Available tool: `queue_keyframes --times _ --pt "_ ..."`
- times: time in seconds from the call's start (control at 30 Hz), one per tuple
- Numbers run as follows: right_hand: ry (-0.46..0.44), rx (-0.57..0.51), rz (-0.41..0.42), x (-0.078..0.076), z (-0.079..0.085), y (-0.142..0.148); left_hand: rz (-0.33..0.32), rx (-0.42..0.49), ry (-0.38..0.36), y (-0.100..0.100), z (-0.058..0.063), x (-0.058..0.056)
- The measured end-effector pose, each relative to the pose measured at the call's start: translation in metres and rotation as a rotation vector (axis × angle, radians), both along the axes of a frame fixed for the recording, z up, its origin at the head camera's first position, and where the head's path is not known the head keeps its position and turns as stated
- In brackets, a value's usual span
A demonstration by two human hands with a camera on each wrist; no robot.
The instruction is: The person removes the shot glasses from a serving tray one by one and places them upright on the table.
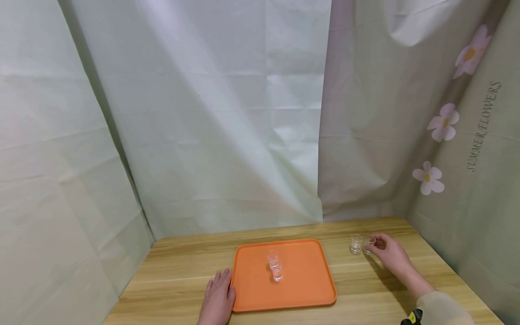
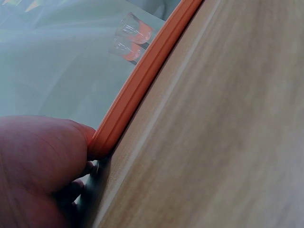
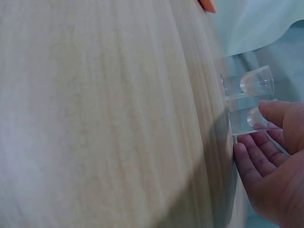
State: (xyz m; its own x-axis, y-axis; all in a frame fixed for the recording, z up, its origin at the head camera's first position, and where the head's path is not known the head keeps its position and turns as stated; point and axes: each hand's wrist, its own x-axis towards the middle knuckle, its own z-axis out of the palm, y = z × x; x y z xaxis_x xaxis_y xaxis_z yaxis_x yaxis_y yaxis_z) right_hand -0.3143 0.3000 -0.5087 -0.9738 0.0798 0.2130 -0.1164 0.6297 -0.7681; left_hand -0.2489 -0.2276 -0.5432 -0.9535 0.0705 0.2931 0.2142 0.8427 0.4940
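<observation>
My right hand [image 1: 392,255] pinches a small clear shot glass [image 1: 368,251] between thumb and fingers at the back right of the table. In the right wrist view this glass stands upright on the wood, partly behind the thumb. Close beside it is a second shot glass [image 1: 355,244], untouched. An orange tray [image 1: 304,282] lies at the table's middle, bearing two more shot glasses, a nearer one [image 1: 277,273] and one behind it [image 1: 272,256]. My left hand [image 1: 217,298] rests on the table with its fingers extended, touching the tray's left edge.
The wooden table [image 1: 174,271] meets pale hanging curtains [image 1: 227,135] at its back and sides. Bare wood separates the tray from the glasses at the right.
</observation>
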Motion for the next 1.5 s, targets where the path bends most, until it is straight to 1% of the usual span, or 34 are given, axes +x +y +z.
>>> queue_keyframes --times 0.17,0.63,0.7,0.93,1.13,1.37,1.5 --pt "-0.005 -0.003 -0.006 0.0 0.0 0.0 -0.003 0.006 -0.009 0.0 0.0 0.0" --pt "0.007 0.003 -0.009 -0.002 -0.008 0.0 0.001 0.023 -0.024 0.0 -0.001 0.001" --pt "0.007 0.003 -0.008 -0.002 -0.007 0.0 -0.001 0.026 -0.016 0.0 -0.001 0.001" --pt "0.006 0.008 -0.006 0.001 -0.005 -0.002 -0.005 0.019 0.017 0.0 -0.003 0.002" --pt "-0.016 0.002 0.001 0.004 -0.003 -0.003 -0.007 0.019 0.004 0.001 -0.001 0.003" --pt "0.003 -0.006 0.019 0.01 0.001 -0.004 0.0 0.027 -0.018 0.0 0.0 0.001" --pt "0.024 0.007 0.026 0.015 0.008 -0.006 0.001 0.03 -0.012 0.001 0.001 0.001"
